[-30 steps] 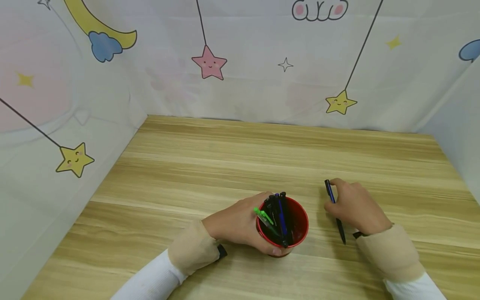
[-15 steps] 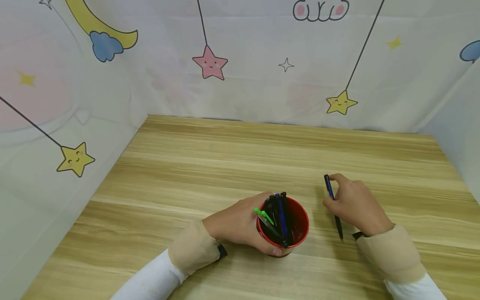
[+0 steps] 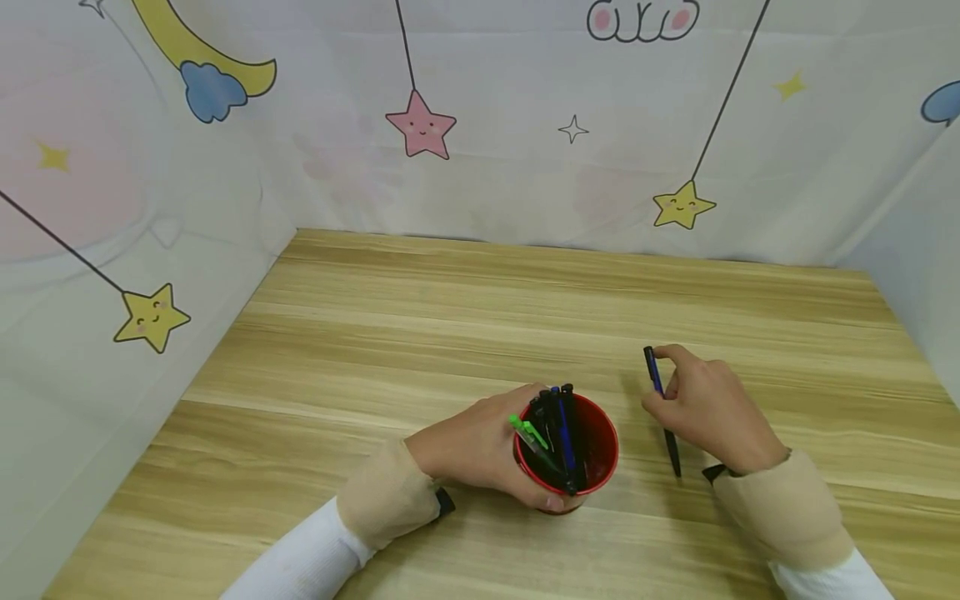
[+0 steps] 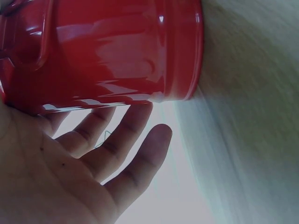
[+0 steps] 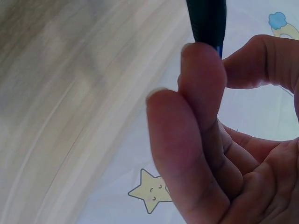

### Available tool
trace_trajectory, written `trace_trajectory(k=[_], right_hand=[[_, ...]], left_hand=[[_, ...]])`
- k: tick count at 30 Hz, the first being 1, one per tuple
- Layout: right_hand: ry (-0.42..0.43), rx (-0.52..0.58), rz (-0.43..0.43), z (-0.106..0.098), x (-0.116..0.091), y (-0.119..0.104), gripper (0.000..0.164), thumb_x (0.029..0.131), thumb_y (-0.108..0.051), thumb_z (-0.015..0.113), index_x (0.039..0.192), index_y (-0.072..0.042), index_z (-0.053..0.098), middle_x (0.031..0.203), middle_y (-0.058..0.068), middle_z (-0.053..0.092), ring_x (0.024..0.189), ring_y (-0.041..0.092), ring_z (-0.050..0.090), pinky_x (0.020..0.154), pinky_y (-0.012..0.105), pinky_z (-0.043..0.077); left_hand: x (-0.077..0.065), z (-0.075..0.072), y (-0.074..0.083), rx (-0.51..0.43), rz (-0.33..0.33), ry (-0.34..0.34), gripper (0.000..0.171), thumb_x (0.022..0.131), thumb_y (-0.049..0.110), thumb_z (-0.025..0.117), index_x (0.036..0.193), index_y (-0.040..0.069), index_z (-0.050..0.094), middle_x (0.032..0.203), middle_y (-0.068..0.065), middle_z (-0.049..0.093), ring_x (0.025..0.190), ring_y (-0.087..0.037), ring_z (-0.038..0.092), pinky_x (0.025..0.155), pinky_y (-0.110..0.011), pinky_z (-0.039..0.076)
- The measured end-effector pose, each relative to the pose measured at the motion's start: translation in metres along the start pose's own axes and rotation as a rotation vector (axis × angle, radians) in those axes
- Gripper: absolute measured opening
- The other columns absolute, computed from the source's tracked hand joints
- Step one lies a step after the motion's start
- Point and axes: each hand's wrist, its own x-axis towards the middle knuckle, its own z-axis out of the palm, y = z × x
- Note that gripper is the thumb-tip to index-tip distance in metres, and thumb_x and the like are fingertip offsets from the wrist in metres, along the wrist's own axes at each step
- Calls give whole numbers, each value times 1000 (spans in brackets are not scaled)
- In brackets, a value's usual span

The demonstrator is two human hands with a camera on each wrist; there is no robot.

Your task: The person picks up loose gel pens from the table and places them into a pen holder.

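A red cup (image 3: 603, 442) stands near the middle front of the table, and my left hand (image 3: 476, 446) holds it from the left, thumb on the near side. In the left wrist view the fingers curve along the glossy cup wall (image 4: 112, 51). Inside the cup lean several dark pens (image 3: 567, 442) and a pen with a bright green top (image 3: 528, 431). To the right, my right hand (image 3: 705, 408) pinches a black-and-blue pen (image 3: 672, 454) slantwise, its dark lower end pointing toward me. The right wrist view shows part of that pen (image 5: 208, 21) at the fingertips.
The wood-grain table (image 3: 450, 317) reaches back to a pale cloth backdrop (image 3: 510, 192) printed with stars and a moon. Cloth walls also rise at the left (image 3: 67, 400) and right (image 3: 922, 250).
My right hand and the pen have shifted slightly left and farther from me; the pen's lower end has moved the same way. The left hand and the cup keep their place.
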Motion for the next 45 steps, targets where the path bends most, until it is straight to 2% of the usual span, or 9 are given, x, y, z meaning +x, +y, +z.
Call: trace_trajectory(k=[16, 25, 37, 45], right_hand=[[7, 46, -3, -2, -3, -11, 50, 75, -17, 61, 121, -1, 50, 59, -7, 57, 43, 8, 47, 48, 32, 46], [41, 55, -6, -2, -5, -15, 52, 74, -16, 61, 122, -1, 50, 62, -5, 57, 43, 9, 47, 46, 32, 45], [108, 94, -14, -3, -9, -22, 53, 74, -15, 61, 124, -4, 49, 66, -5, 58, 37, 8, 42, 47, 33, 44], [119, 122, -15, -4, -11, -25, 53, 75, -14, 61, 126, -5, 48, 68, -4, 59, 37, 5, 44, 43, 31, 44]], left_hand=[[-1, 0, -1, 1, -8, 0, 76, 57, 57, 78, 122, 33, 46, 110, 16, 56, 98, -2, 51, 82, -29, 48], [0, 0, -4, -30, 17, -22, 77, 59, 54, 79, 124, 34, 45, 114, 15, 54, 102, -3, 50, 84, -30, 48], [-2, -1, -5, -16, 18, -20, 76, 59, 55, 79, 123, 33, 45, 113, 15, 54, 100, -3, 50, 83, -29, 48], [-2, 0, -5, -9, 14, -19, 77, 58, 55, 79, 124, 34, 45, 113, 16, 54, 100, -2, 50, 83, -29, 48]])
